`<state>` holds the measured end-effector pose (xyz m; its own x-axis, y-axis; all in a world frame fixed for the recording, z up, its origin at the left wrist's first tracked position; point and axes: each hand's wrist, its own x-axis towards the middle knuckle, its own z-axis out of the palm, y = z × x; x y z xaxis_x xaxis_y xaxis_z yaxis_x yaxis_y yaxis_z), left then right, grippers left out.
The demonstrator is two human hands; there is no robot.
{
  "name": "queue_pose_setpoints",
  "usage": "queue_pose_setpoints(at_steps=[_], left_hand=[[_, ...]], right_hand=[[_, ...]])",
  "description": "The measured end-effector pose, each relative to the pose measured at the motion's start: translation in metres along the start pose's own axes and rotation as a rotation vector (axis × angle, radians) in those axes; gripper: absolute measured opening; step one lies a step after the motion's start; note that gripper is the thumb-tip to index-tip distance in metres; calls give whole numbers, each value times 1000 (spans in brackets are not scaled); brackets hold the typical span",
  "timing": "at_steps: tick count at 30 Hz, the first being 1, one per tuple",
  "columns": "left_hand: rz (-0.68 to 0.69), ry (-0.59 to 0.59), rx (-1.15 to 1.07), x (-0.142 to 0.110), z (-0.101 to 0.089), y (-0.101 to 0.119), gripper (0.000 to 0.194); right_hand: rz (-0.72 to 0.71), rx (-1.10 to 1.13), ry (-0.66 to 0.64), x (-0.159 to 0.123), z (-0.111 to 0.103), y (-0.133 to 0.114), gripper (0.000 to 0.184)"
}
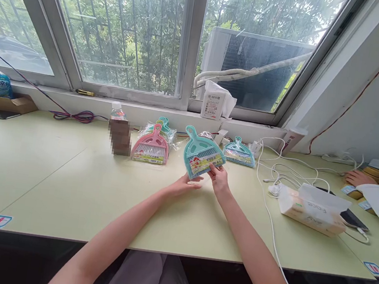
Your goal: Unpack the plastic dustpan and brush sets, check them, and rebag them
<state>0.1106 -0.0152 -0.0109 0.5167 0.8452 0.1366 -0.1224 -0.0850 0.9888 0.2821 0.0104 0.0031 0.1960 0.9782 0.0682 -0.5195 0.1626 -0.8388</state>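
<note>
Best support the teal dustpan set point(202, 152) from below — gripped in right hand point(219, 179), with left hand point(182, 186) unclenched beneath it.

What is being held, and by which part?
A teal dustpan set, gripped at its lower-right edge by the right hand; the left hand is at its bottom, grip unclear.
</note>
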Motion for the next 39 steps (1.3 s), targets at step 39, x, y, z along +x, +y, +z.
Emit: queue_pose_setpoints(at_steps=[39], left_hand=[[36, 507, -293, 12, -36, 15, 59]], right_hand=[[271, -598, -240, -8, 5, -28, 22]])
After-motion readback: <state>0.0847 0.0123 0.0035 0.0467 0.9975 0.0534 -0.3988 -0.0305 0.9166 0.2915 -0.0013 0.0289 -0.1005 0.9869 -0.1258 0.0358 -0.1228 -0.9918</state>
